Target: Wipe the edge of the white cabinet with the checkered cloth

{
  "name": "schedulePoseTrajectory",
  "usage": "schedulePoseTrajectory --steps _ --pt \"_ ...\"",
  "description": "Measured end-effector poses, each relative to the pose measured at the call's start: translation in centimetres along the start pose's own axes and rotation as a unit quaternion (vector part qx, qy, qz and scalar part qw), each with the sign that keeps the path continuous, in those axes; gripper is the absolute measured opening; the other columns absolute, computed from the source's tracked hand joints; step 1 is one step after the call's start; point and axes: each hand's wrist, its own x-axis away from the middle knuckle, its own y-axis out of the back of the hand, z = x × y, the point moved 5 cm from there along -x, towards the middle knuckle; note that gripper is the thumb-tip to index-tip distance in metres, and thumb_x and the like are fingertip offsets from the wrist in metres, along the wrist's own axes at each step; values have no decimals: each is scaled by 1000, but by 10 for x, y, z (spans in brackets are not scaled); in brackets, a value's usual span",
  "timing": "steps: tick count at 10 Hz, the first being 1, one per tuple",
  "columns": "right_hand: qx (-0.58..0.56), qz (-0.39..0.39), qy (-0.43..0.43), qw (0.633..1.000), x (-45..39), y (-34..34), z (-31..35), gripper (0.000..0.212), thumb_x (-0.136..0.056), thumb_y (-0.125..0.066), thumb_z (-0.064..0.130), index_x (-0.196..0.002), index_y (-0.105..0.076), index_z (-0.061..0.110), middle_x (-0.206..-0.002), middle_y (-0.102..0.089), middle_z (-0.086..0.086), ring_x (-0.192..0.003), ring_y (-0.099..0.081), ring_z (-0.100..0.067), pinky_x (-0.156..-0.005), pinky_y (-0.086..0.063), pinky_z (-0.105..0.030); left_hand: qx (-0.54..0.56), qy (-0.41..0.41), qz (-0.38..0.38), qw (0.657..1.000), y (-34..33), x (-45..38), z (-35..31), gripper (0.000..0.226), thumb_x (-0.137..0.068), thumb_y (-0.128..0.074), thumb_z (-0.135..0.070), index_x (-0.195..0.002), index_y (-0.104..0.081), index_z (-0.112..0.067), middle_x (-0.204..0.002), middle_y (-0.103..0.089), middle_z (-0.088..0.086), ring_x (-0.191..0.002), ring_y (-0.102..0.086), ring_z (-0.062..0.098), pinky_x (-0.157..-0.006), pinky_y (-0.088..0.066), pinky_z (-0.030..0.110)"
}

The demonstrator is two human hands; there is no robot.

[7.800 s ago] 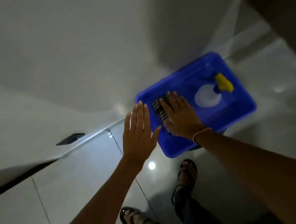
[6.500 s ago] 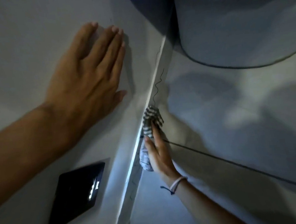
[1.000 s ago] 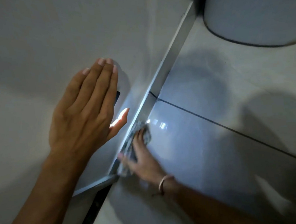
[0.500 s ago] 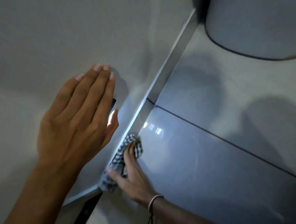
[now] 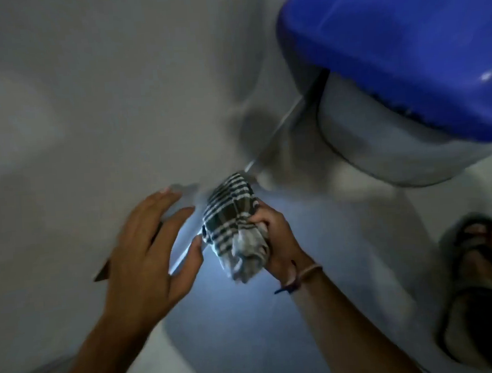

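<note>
Dim, pale tiled floor [image 5: 346, 266] below, lit by a bluish glare near the middle. On the left, filling the far and left part of the view, flat front of the white cabinet [image 5: 87, 95], smooth and matte, with a thin bright edge strip [image 5: 276, 131] running diagonally from the far right down toward the near left. At far right, glossy blue plastic tub [image 5: 403, 44], resting on top of a pale grey round bucket-like container [image 5: 381, 136] that stands on the floor beside the cabinet edge. At near right, blurred foot in a dark strapped sandal [image 5: 483, 263].

Left hand [image 5: 148, 257] spread flat, fingers released and extended, over the cabinet front just left of the edge strip, partly covering a dark rectangular insert [image 5: 102, 272] in the panel; contact with the panel hard to tell through the motion blur. Right hand [image 5: 278, 242] clenched around the bunched green-and-white checkered cloth [image 5: 233, 225], thin string bracelet [image 5: 300, 275] on the wrist. Cloth bundled into a wad, upper end lying at the bright edge strip, between both hands and just right of the left thumb; whether pressed against the edge or just off it cannot be told.
</note>
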Motion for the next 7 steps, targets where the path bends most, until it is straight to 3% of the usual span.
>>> schedulePoseTrajectory --steps 1,2,3,4,5,6,7 --pt "-27 121 -24 992 85 -39 79 43 -85 -57 5 -122 -78 2 -118 -81 -19 -103 -82 -32 -86 -69 -41 251 283 -4 926 29 -52 -36 35 -99 -59 -41 -118 -69 -12 -124 -67 6 -115 -64 19 -101 -54 43" --pt "74 168 -26 983 155 -75 162 47 -75 -87 20 -119 -80 9 -117 -84 -14 -104 -83 -27 -85 -68 -36 536 493 41 684 51 -105 -67 29 -103 -67 -30 -128 -67 -16 -124 -73 9 -121 -68 30 -103 -55 49" --pt "289 92 -9 953 190 -88 243 63 -64 -94 13 -123 -71 10 -114 -84 -13 -100 -82 -28 -80 -68 -37 677 470 85 560 79 -160 -106 32 -96 -68 -4 -127 -71 -3 -124 -76 20 -116 -72 36 -95 -59 43" --pt "484 -27 45 873 205 -81 330 33 -77 -91 1 -94 -70 19 -80 -85 -1 -79 -81 -21 -65 -66 -27 634 466 45 615 95 -206 -134 27 -91 -69 13 -107 -78 -7 -89 -82 3 -80 -76 18 -63 -62 20" --pt "619 -67 83 778 196 -61 389 12 -94 -80 14 -88 -70 14 -87 -79 -13 -88 -75 -31 -83 -64 -45 537 453 35 711 75 -251 -153 31 -85 -80 17 -114 -73 9 -94 -78 21 -76 -69 20 -69 -59 21" --pt "716 -63 42 694 169 -34 401 20 -109 -60 20 -109 -72 5 -104 -75 -15 -97 -72 -31 -92 -60 -50 419 440 55 792 43 -276 -162 34 -83 -85 11 -115 -74 6 -109 -77 28 -94 -72 26 -87 -54 29" --pt "740 -50 -14 671 147 -23 397 32 -114 -50 21 -132 -66 0 -136 -71 -25 -121 -69 -39 -108 -57 -53 343 421 97 834 21 -281 -172 50 -93 -77 0 -140 -62 -4 -136 -67 20 -127 -63 34 -111 -49 37"
